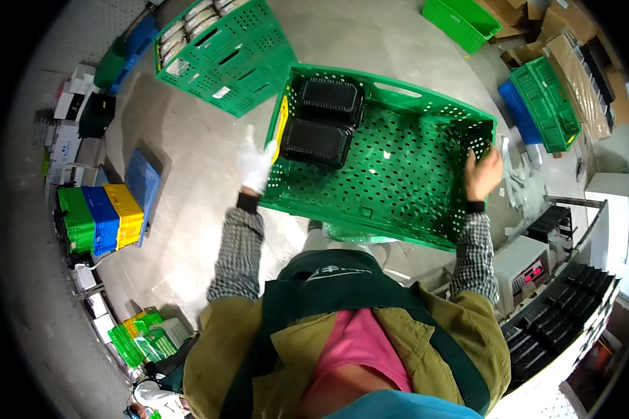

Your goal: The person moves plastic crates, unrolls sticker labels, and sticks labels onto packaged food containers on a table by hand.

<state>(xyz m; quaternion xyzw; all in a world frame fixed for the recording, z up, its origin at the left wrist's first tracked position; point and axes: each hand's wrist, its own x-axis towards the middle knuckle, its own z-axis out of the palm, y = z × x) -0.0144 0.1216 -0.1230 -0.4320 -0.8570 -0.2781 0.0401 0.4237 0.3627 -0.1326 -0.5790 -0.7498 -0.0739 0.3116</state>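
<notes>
In front of me is a large green perforated crate (398,167), tilted slightly in view. Two black lidded plastic containers, a far one (331,95) and a near one (317,142), lie side by side at its left end. My left hand (256,162), in a white glove, is at the outside of the crate's left end, near a yellow handle strip (280,129). Its fingers point forward, apart and a little blurred. At the right end, my bare right hand (483,174) is around the end wall, thumb on the inner side, fingers partly hidden.
Stacked green crates (227,63) holding packed containers stand ahead on the left. Another bright green crate (461,24) is at the far right, near cardboard boxes (569,70). A scale with red digits (528,272) and black trays (562,321) are at my right. Coloured crates (101,220) stand left.
</notes>
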